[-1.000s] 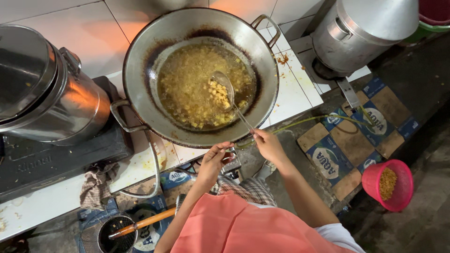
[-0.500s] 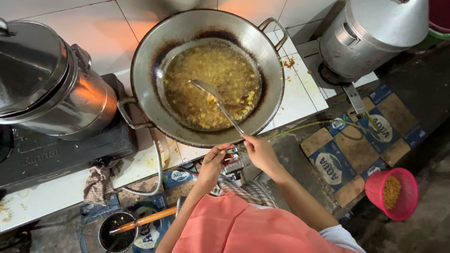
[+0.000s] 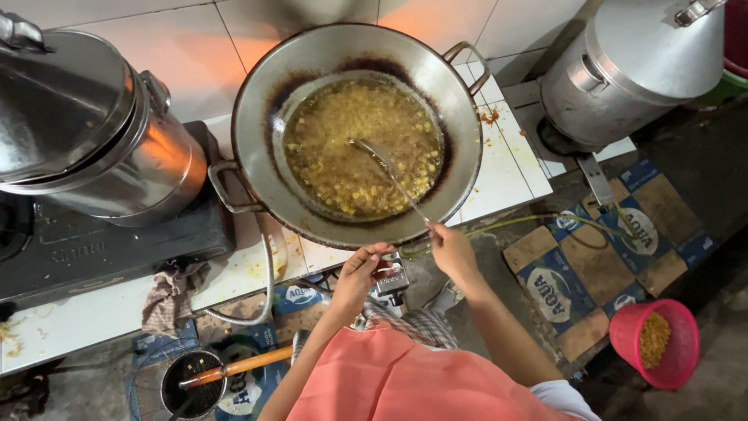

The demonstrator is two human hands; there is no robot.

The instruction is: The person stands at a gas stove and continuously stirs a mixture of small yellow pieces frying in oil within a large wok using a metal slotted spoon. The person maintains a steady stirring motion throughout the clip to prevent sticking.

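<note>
- Your right hand has its fingers clenched around the handle end of the ladle, whose bowl sits in the wok at 12 o'clock.
- Your left hand grips the stove knob under the counter edge.
- A red bucket stands at 4 o'clock.

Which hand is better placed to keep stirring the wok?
Right. The right hand already grips the ladle dipping into the wok; the left hand rests at the stove knob.
</note>
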